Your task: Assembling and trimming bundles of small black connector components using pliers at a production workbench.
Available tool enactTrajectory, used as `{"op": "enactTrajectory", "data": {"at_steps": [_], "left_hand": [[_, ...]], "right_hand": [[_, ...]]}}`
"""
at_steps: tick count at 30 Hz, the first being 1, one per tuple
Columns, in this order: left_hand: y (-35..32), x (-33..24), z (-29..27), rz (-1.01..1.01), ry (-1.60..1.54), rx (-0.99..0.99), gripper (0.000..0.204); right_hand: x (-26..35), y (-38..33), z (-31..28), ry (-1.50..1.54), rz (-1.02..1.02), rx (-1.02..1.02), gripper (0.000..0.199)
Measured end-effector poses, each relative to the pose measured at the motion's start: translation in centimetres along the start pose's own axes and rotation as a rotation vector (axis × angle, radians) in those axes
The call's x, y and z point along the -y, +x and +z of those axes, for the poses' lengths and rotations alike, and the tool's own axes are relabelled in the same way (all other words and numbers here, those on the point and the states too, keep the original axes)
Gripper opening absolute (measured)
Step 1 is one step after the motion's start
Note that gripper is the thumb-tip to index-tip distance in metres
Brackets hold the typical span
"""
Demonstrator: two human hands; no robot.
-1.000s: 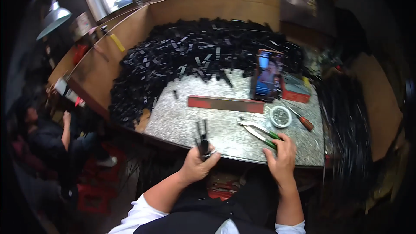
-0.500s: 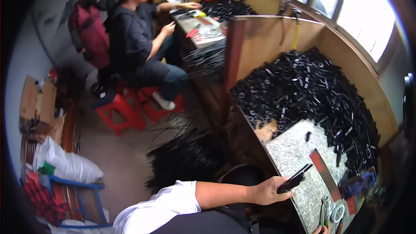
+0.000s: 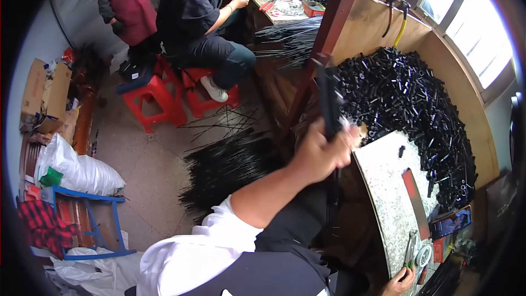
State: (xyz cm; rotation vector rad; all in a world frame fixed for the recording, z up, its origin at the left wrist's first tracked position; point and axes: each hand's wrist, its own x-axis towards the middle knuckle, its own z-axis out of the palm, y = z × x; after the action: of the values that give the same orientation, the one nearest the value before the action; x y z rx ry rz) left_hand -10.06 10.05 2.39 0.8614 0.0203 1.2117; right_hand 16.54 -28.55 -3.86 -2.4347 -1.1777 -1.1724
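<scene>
- Centrally, just right of the frame's middle, the person's left hand (image 3: pixel 323 151) is clenched around a bundle of thin black rods (image 3: pixel 329 104), raised above the left edge of the workbench.
- Above the fist the bundle's long axis runs almost straight up the frame, its top end tilted slightly toward the upper left; a darker length seems to carry on below the fist, though it blurs into the shadow there.
- At the lower right edge, the right hand (image 3: pixel 395 284) shows only in part, close to a pair of green-handled pliers (image 3: pixel 410 249); whether it grips anything cannot be told.
- The left hand is by far the nearer to the rods; the right hand is well apart, down the bench.
- To the right of the fist lies the speckled stone worktop (image 3: pixel 383 192), bare near the hand, with a flat red strip (image 3: pixel 415 196) further down right.
- Beyond it, a large heap of short black tubes (image 3: pixel 411 93) fills the upper right, bounded by a wooden wall.
- Left of the fist, the floor (image 3: pixel 148 170) lies open, with a sheaf of long black rods (image 3: pixel 230 167) lying on it at centre left.
- Further off, in the upper left, two other people sit on red stools (image 3: pixel 159 98).
</scene>
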Motion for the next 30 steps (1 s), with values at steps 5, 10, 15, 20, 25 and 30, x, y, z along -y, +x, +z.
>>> {"op": "enactTrajectory", "data": {"at_steps": [5,10,15,20,25,30], "left_hand": [[0.5,-2.7,1.3,0.048,0.104,-0.119,0.016],[-5.2,1.9,6.6,0.126,0.517,0.193,0.014],[-6.5,3.9,6.6,0.033,0.496,0.247,0.018],[-4.3,-3.4,4.9,-0.087,0.26,0.013,0.015],[-4.0,-7.6,3.2,0.026,0.008,-0.071,0.024],[-5.4,-8.0,3.5,0.004,-0.058,0.036,0.024]], "right_hand": [[0.6,0.7,-1.1,0.028,-0.052,-0.094,0.02],[0.2,-0.4,-1.1,0.009,-0.019,-0.068,0.02],[-0.3,-0.8,-0.3,-0.019,-0.018,-0.088,0.022],[-1.2,-1.3,0.2,0.013,-0.031,-0.079,0.021],[-2.9,-2.3,1.1,0.04,-0.012,-0.052,0.021],[-5.6,-4.1,3.1,0.178,0.169,0.076,0.023]]}}
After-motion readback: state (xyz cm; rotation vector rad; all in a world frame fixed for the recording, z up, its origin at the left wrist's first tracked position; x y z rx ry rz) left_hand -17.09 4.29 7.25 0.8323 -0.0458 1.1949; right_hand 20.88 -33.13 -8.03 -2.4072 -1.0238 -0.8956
